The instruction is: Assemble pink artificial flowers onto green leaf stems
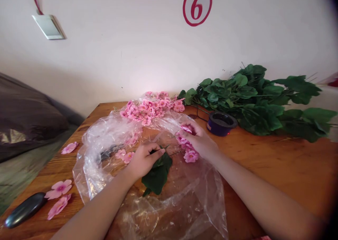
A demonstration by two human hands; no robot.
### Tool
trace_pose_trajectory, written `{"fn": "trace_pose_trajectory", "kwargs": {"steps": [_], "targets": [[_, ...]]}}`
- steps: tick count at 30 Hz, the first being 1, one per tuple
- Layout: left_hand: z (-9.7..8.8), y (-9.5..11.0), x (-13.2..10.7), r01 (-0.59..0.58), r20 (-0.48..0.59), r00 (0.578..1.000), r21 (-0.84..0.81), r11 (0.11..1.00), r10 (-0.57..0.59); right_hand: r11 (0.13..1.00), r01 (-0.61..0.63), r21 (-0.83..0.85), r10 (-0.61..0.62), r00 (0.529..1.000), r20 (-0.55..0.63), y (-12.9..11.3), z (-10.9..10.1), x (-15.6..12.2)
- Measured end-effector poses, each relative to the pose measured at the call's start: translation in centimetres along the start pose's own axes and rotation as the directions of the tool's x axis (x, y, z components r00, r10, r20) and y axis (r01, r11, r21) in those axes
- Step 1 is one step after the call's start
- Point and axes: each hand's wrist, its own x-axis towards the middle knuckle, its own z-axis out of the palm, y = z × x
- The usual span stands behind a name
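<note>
- noting the left hand (144, 160) closed narrowly, its fingers pinching a thin green stem (165, 151), with a dark green artificial leaf (157, 174) hanging below.
- recording the right hand (197, 138) curled around a spray of pink artificial blossoms (188, 150); the fingers partly hide the exact point of grip.
- both hands are held above a crumpled clear plastic bag (169, 201) lying on a wooden table (277, 166).
- a heap of pink blossoms (150, 108) rests on the far part of the bag. loose blossoms (58, 190) lie on the table at left, near a black oval object (25, 210).
- green leafy stems (253, 102) and a dark blue round tub (221, 123) lie by the wall, beyond the right hand.
- risk: too tight a pinch could kink the thin stem or tear the leaf.
- risk: the slick plastic could shift under the wrists and scatter the heap.
- risk: the loose blossoms could be brushed off the table edge.
</note>
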Motion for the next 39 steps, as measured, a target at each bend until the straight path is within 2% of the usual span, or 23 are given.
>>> {"fn": "trace_pose_trajectory", "kwargs": {"steps": [6,10,17,22,31,36,39], "targets": [[-0.1,0.1,0.0,0.02,0.011,1.0,0.01,1.0,-0.02,0.99,-0.088,0.112,0.085,0.996,0.031,-0.4,0.8,-0.4],[0.0,0.1,0.1,0.053,0.016,0.998,0.004,0.999,-0.053,0.983,-0.097,0.155,0.094,0.995,0.026,0.7,0.9,-0.1],[0.0,0.2,0.1,0.075,0.008,0.997,-0.022,0.997,-0.074,0.94,-0.178,0.291,0.139,0.979,0.149,2.2,1.1,0.3],[0.1,0.0,0.1,0.098,0.014,0.995,-0.049,0.994,-0.097,0.891,-0.201,0.408,0.137,0.974,0.181,3.4,1.2,0.6],[0.2,-0.1,0.2,0.094,0.014,0.996,-0.049,0.994,-0.094,0.912,-0.19,0.364,0.127,0.974,0.189,3.3,1.3,0.6],[0.1,0.0,0.1,0.083,0.021,0.996,-0.028,0.996,-0.082,0.941,-0.174,0.291,0.128,0.977,0.171,3.1,1.4,0.7],[0.1,0.0,0.1,0.087,0.021,0.996,-0.023,0.996,-0.086,0.973,-0.12,0.198,0.089,0.983,0.159,3.0,1.2,0.7]]}}
